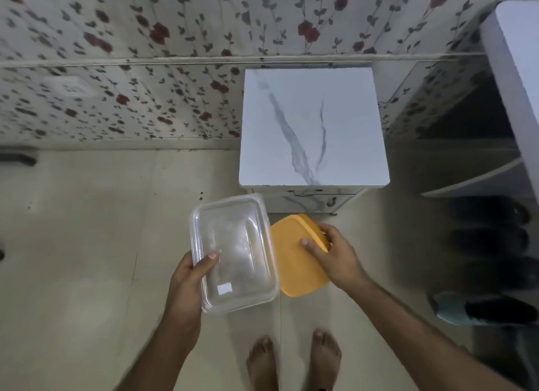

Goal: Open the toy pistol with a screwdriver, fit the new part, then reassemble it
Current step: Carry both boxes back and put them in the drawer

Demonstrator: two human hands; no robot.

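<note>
Two bare feet (pixel 293 358) stand on a pale tiled floor (pixel 87 244) directly below the hands, nearest the camera. Above them, the left hand (pixel 189 277) grips the near-left edge of one clear plastic container (pixel 236 253), thumb curled over its rim; the container looks empty apart from a small white label. Just right of it, the right hand (pixel 332 253) holds one orange lid (pixel 297 256), fingers wrapped round its far edge and thumb pressed on top; lid and container overlap slightly at their edges. Beyond both hands stands one small marble-patterned bench (pixel 313 128) against a floral wall, with nothing resting on it. To the right of the right hand, a low shelf (pixel 481 177) holds what look like several dark shoes; their exact number cannot be told. No toy pistol, screwdriver or new part is visible anywhere, so where the pistol is cannot be told. Judging from that, the task has not begun: opening, fitting and reassembly all remain, and this moment seems to be preparation only.
</note>
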